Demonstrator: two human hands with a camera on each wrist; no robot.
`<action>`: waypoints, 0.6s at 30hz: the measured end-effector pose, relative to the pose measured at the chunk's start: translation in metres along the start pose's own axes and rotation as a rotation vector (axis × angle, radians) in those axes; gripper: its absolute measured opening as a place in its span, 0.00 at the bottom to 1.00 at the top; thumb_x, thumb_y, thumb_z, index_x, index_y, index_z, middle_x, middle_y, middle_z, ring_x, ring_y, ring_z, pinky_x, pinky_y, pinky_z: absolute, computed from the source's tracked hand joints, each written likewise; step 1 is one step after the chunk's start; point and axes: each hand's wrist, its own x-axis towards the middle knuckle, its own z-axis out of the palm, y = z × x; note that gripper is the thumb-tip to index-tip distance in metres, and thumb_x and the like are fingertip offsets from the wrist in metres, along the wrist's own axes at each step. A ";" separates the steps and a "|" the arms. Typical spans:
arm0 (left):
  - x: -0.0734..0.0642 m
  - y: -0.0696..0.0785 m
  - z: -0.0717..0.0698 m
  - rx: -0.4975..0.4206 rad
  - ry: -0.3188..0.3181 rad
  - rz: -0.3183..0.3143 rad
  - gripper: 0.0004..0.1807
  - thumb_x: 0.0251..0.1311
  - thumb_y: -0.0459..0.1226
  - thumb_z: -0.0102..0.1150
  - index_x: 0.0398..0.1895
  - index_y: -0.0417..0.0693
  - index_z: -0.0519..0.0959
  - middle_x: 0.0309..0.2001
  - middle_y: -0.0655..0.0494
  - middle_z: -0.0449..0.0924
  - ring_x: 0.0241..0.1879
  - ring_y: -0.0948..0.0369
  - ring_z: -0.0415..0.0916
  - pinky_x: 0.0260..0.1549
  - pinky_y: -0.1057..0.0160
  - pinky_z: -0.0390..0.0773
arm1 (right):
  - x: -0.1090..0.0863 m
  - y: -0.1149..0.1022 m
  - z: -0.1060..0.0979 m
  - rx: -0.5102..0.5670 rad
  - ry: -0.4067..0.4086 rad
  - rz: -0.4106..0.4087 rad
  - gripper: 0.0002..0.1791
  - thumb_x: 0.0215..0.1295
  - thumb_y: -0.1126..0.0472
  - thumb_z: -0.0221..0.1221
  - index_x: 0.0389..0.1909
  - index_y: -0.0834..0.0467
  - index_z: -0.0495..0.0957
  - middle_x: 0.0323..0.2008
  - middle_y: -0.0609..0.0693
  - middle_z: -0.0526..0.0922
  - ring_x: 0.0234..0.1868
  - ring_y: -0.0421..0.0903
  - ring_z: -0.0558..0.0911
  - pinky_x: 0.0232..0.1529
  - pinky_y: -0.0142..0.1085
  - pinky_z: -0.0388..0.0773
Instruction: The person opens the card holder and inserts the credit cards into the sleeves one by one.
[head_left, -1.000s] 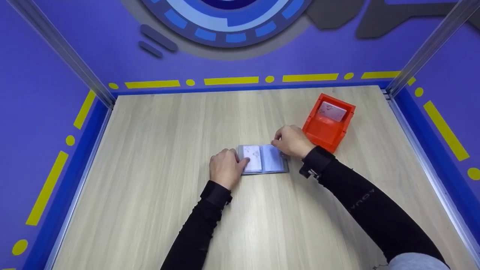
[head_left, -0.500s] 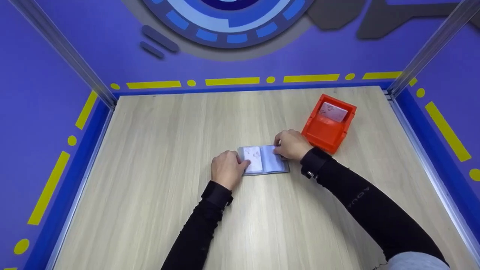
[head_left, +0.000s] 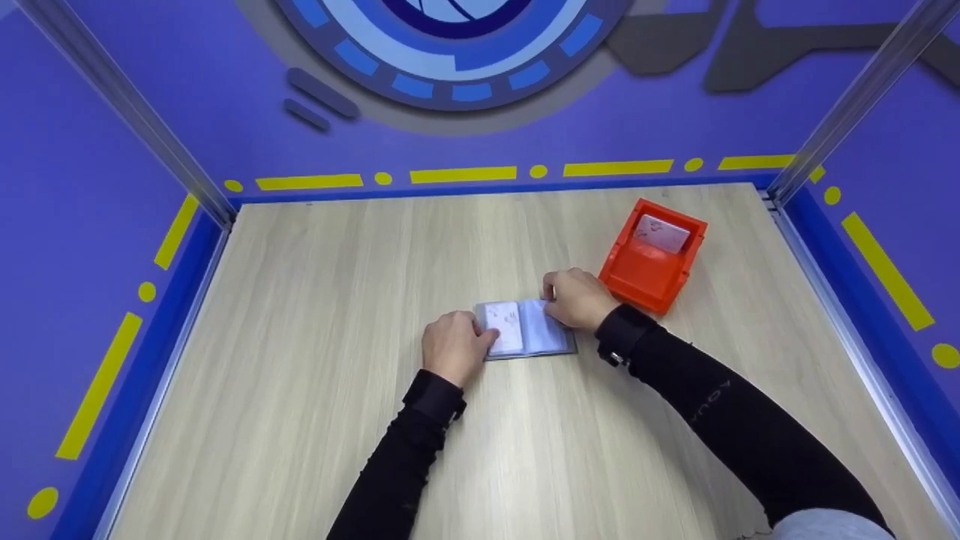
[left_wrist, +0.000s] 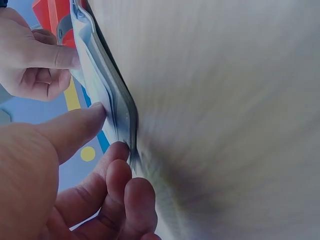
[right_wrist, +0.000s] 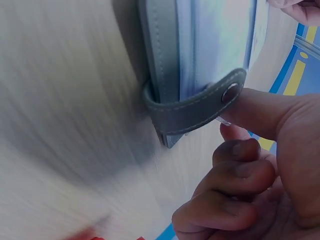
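An open card holder with a grey cover and clear sleeves lies on the table in the head view. Its left page bears a white printed card; the right page looks bluish and clear. My left hand grips the left edge, thumb on top and a fingertip against the cover's edge in the left wrist view. At the right page's upper outer corner, my right hand pinches a clear sleeve between thumb and index finger. A grey snap strap stands up by that thumb in the right wrist view.
A red bin stands behind and right of my right hand, close to the wrist. Inside, a pinkish printed card leans at its far end. Blue-purple panels border the wooden table at back and sides.
My right hand has come slightly nearer, its thumb now further over the right page's corner. The left hand holds its place on the card holder. The head view has tilted slightly up.
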 end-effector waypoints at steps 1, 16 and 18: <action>-0.001 0.000 0.000 0.001 0.002 0.000 0.20 0.63 0.52 0.79 0.22 0.50 0.86 0.27 0.56 0.87 0.28 0.58 0.81 0.32 0.55 0.77 | 0.000 0.000 0.001 0.000 -0.002 -0.004 0.04 0.71 0.59 0.67 0.42 0.55 0.85 0.37 0.55 0.85 0.39 0.54 0.80 0.42 0.42 0.73; -0.003 0.000 0.001 -0.002 0.009 0.001 0.18 0.64 0.52 0.78 0.26 0.49 0.89 0.29 0.55 0.90 0.30 0.55 0.85 0.33 0.54 0.80 | -0.009 -0.005 -0.003 0.032 0.058 -0.027 0.14 0.76 0.59 0.63 0.52 0.58 0.93 0.51 0.58 0.94 0.49 0.54 0.90 0.57 0.51 0.87; -0.003 0.000 0.000 0.000 0.003 0.000 0.18 0.64 0.52 0.78 0.26 0.49 0.89 0.29 0.55 0.90 0.30 0.56 0.85 0.33 0.54 0.79 | -0.010 -0.006 -0.003 0.053 0.068 -0.007 0.15 0.77 0.57 0.64 0.56 0.57 0.92 0.56 0.57 0.93 0.56 0.54 0.91 0.62 0.51 0.86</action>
